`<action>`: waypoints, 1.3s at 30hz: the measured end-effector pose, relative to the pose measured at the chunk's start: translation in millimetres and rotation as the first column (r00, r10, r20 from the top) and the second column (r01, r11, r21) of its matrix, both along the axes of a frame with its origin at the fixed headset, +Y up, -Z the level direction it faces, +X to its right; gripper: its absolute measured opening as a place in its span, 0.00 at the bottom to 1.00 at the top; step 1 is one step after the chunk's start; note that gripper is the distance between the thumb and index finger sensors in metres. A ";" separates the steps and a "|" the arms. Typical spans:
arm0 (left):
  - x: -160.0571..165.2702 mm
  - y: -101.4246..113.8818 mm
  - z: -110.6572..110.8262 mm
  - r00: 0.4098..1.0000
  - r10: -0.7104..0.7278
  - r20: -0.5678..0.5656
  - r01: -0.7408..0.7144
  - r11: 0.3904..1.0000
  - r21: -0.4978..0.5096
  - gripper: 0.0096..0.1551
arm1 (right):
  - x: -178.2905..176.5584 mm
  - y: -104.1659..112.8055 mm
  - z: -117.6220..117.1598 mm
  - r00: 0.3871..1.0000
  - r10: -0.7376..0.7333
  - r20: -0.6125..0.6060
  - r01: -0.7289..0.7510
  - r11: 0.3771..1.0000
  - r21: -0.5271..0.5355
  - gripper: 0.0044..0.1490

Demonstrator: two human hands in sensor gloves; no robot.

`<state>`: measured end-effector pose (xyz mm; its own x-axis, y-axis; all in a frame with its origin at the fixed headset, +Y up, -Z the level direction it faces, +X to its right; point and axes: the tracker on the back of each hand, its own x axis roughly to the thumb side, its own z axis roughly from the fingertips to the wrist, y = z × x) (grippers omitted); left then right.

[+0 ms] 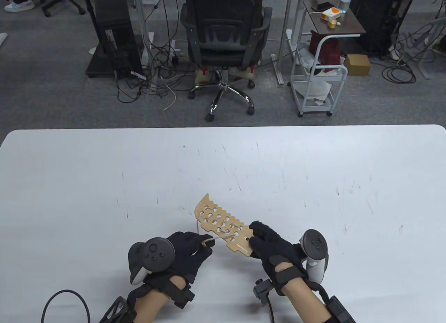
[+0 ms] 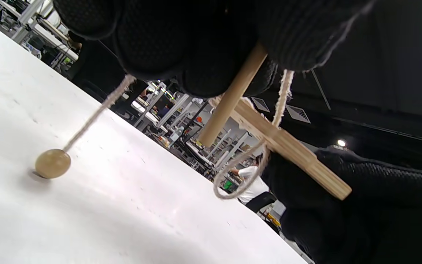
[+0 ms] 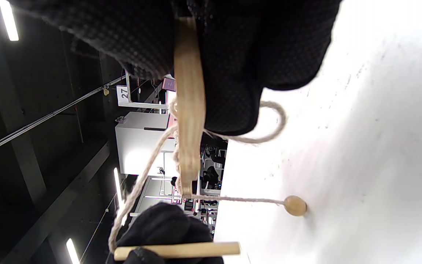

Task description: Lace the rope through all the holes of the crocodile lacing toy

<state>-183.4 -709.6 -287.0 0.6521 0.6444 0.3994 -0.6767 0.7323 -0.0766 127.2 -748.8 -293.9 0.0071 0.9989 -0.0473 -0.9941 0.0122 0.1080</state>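
The wooden crocodile lacing board is held above the white table, tilted, with beige rope laced through several of its holes. My right hand grips the board's near right end. My left hand pinches the wooden threading stick at the rope's end, beside the board's left edge. In the wrist views the rope runs from the board to the stick, a slack loop hangs below the board, and the rope's wooden bead rests on the table.
Beyond the table's far edge stand an office chair, a white trolley and computer towers amid floor cables. A black cable loops over the table's near left corner.
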 end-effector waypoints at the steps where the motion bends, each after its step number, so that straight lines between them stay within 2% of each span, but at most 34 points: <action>1: -2.1 0.5 -0.4 1.000 0.006 -0.009 -0.006 1.000 0.004 0.27 | 0.9 -0.3 -0.6 1.000 0.001 0.004 -0.001 1.000 -0.001 0.38; 14: -39.4 6.0 -9.4 0.977 0.144 -0.155 -0.139 0.989 0.041 0.26 | 12.2 -2.4 -6.5 0.998 0.022 0.062 -0.022 1.000 0.008 0.38; 39: -79.8 11.9 -14.8 0.912 0.276 -0.303 -0.254 0.961 0.112 0.25 | 35.0 -7.8 -16.6 0.981 0.069 0.182 -0.070 0.998 -0.002 0.37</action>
<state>-263.2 -697.7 -301.8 0.5598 0.7893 0.2523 -0.8277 0.5184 0.2148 162.1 -756.6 -310.4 -0.0542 0.9974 -0.0470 -0.9956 -0.0576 -0.0745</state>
